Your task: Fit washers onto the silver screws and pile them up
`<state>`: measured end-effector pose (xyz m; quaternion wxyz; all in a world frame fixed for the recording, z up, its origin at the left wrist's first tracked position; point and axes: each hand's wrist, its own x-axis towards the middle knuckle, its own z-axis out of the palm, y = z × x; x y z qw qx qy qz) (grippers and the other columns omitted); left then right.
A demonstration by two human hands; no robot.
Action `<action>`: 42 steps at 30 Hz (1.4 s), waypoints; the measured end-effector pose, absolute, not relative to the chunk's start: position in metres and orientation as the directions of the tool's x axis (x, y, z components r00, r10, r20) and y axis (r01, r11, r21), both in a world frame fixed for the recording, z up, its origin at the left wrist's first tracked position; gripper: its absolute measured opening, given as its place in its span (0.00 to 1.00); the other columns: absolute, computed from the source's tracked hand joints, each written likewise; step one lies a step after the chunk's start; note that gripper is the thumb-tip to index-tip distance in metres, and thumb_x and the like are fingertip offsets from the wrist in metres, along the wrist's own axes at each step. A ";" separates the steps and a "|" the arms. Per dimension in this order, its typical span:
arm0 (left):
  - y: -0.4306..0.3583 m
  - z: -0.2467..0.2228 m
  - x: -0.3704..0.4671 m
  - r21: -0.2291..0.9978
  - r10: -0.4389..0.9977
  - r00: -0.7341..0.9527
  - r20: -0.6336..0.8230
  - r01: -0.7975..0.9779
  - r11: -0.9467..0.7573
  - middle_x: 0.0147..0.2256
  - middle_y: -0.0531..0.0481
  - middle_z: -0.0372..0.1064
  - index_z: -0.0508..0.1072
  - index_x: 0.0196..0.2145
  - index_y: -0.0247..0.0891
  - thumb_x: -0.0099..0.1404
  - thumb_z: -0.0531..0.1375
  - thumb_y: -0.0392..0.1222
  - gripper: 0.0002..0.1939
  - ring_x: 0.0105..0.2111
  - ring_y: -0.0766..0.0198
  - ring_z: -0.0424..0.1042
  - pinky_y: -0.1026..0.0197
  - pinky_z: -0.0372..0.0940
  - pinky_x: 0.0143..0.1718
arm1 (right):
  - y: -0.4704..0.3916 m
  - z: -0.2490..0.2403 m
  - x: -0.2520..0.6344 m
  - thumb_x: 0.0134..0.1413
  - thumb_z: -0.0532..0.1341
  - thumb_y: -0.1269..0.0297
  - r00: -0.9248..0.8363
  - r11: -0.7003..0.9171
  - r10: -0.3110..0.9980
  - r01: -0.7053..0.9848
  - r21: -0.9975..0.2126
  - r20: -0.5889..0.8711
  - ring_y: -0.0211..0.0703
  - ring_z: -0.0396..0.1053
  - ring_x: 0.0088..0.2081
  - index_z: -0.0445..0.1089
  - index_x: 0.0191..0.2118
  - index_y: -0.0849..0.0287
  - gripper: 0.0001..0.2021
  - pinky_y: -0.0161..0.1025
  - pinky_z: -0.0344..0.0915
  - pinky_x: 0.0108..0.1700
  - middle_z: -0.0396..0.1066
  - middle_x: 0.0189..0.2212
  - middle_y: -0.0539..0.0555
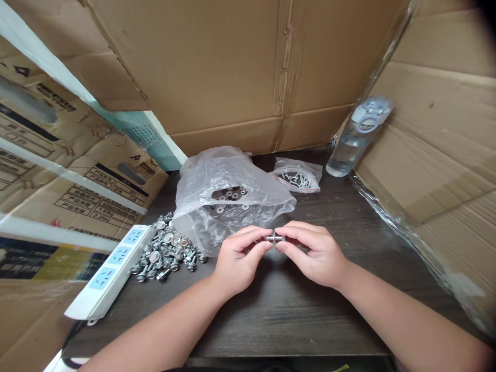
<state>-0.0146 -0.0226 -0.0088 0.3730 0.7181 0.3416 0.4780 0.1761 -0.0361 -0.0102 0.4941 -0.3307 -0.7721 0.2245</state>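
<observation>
In front of me a small silver bolt [281, 238] lies sideways between my two hands, with a thin round washer [275, 238] standing across its shank. My left hand [239, 260] pinches at the left end with thumb and forefinger. From the other side, the thumb and fingertips of my right hand [318, 254] close at the right end. The fingertips partly hide both ends. Just beyond my hands is a clear plastic bag [232, 170], its torn opening showing several loose flat washers [234, 196]. Left of the bag lies a heap of bolts [166, 250] with washers on them.
A white power strip [110, 268] borders the heap on the left. Behind the right hand lies a small zip bag [298, 175] of screws. A water bottle [354, 139] stands at the back right. Cardboard walls [225, 67] enclose the dark wooden table [294, 315].
</observation>
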 end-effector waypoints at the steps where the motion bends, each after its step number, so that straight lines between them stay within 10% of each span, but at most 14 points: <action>1: -0.023 -0.009 -0.015 0.839 0.833 0.309 0.459 0.159 -0.521 0.32 0.47 0.76 0.80 0.40 0.37 0.63 0.63 0.36 0.08 0.32 0.67 0.74 0.67 0.71 0.34 | -0.036 -0.011 0.177 0.58 0.61 0.73 -0.295 0.671 0.741 0.296 -0.679 0.603 0.36 0.70 0.33 0.73 0.46 0.61 0.11 0.34 0.68 0.35 0.73 0.34 0.55; 16: -0.022 -0.012 -0.016 0.681 0.713 0.320 0.624 0.225 -0.697 0.32 0.47 0.77 0.78 0.40 0.36 0.63 0.61 0.31 0.09 0.33 0.69 0.76 0.69 0.71 0.36 | -0.032 -0.014 0.181 0.65 0.56 0.64 -0.376 0.534 0.828 0.302 -0.790 0.416 0.33 0.69 0.26 0.74 0.38 0.62 0.11 0.31 0.68 0.31 0.69 0.24 0.52; 23: -0.024 -0.009 -0.015 0.773 0.807 0.242 0.538 0.240 -0.587 0.34 0.46 0.78 0.80 0.37 0.36 0.62 0.63 0.34 0.06 0.34 0.66 0.77 0.66 0.72 0.38 | -0.033 -0.013 0.187 0.58 0.63 0.65 -0.280 0.487 0.859 0.191 -0.852 0.428 0.36 0.72 0.35 0.69 0.50 0.61 0.15 0.32 0.73 0.35 0.71 0.38 0.57; 36: -0.024 -0.010 -0.015 0.803 0.834 0.262 0.486 0.241 -0.544 0.35 0.46 0.78 0.79 0.38 0.36 0.63 0.62 0.36 0.07 0.34 0.66 0.76 0.66 0.72 0.37 | -0.032 -0.008 0.183 0.65 0.55 0.66 -0.375 0.556 0.817 0.314 -0.770 0.437 0.34 0.67 0.29 0.73 0.30 0.63 0.14 0.33 0.66 0.34 0.69 0.25 0.53; 42: -0.024 -0.010 -0.014 0.852 0.871 0.238 0.431 0.211 -0.479 0.31 0.47 0.75 0.79 0.38 0.37 0.63 0.61 0.38 0.07 0.30 0.67 0.74 0.66 0.70 0.33 | -0.033 -0.009 0.186 0.61 0.60 0.65 -0.287 0.530 0.841 0.256 -0.809 0.460 0.34 0.70 0.31 0.71 0.45 0.62 0.10 0.31 0.70 0.31 0.70 0.34 0.55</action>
